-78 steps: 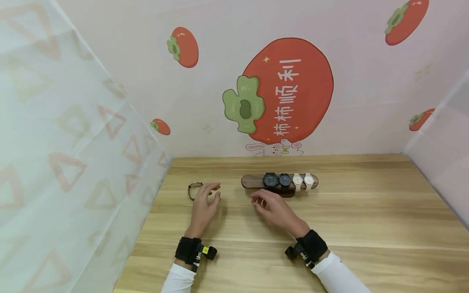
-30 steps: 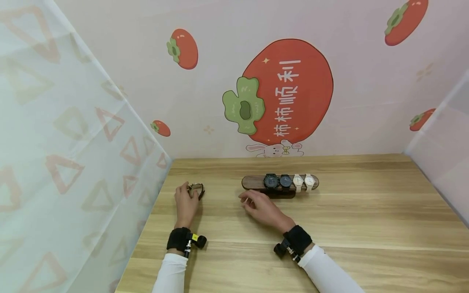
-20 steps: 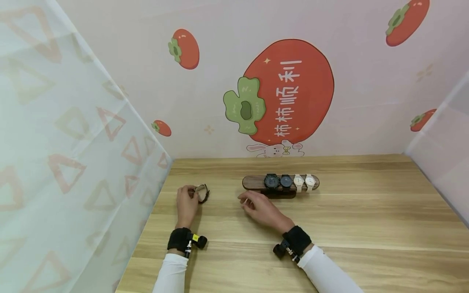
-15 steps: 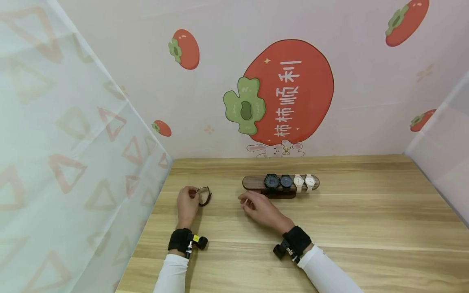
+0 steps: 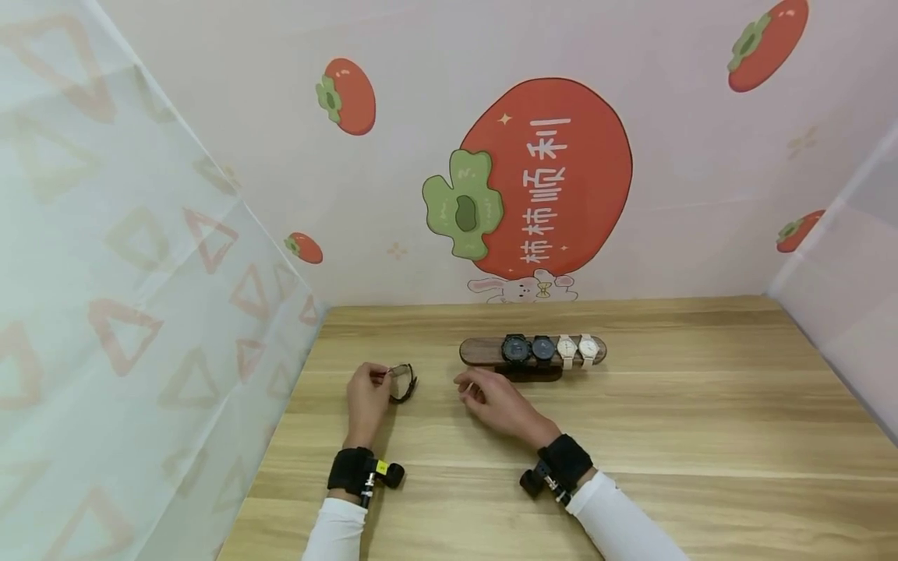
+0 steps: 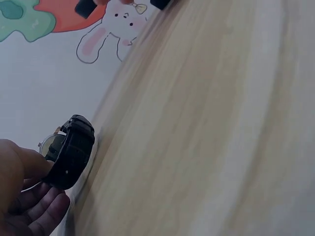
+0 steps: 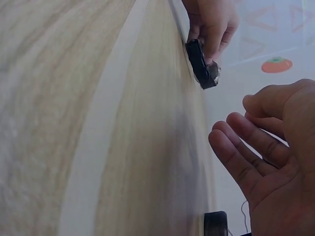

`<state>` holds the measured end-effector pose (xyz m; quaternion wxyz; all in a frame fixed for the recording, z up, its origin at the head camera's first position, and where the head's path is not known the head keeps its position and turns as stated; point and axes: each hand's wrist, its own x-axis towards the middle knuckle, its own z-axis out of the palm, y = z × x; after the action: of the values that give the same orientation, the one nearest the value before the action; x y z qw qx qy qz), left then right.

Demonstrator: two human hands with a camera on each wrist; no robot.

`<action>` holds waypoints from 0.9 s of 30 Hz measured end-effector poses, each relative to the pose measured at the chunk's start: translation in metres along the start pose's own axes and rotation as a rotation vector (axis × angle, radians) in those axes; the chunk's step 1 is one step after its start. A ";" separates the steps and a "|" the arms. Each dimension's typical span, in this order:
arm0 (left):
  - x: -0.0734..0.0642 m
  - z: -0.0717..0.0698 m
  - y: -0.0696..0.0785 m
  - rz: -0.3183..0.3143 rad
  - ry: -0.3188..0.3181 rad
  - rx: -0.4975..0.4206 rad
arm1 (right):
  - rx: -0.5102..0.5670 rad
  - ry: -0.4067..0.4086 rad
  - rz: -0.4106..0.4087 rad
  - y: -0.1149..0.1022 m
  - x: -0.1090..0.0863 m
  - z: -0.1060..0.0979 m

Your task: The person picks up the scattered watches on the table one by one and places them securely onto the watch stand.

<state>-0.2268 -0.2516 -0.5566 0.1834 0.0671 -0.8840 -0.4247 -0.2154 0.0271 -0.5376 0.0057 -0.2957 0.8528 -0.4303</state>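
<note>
My left hand pinches a wristwatch with a black strap looped closed, at the left of the wooden table. In the left wrist view the watch shows its dark strap toward the camera, with the thumb against it and part of the round case visible behind. My right hand holds nothing; its fingers are loosely bent, just in front of a dark wooden watch stand. The right wrist view shows that hand apart from the held watch.
On the stand sit a large black watch, a smaller dark watch and two pale watches toward its right end. The stand's left part is bare wood. Printed walls border the table at the back and both sides.
My left hand first reached the watch lying on the table, took hold of it and carried it rightward and slightly nearer. The right hand moved a little left, then stayed nearly still.
</note>
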 end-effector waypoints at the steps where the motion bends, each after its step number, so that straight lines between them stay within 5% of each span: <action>1: -0.001 0.001 0.002 0.009 -0.003 -0.003 | 0.001 0.000 0.003 0.000 0.000 0.000; 27: -0.041 0.039 0.050 0.198 -0.160 -0.114 | 0.014 0.080 0.073 0.002 -0.002 -0.002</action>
<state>-0.2022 -0.1807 -0.5514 0.1569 -0.0651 -0.8726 -0.4579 -0.2150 0.0304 -0.5384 -0.0107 -0.2468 0.8595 -0.4474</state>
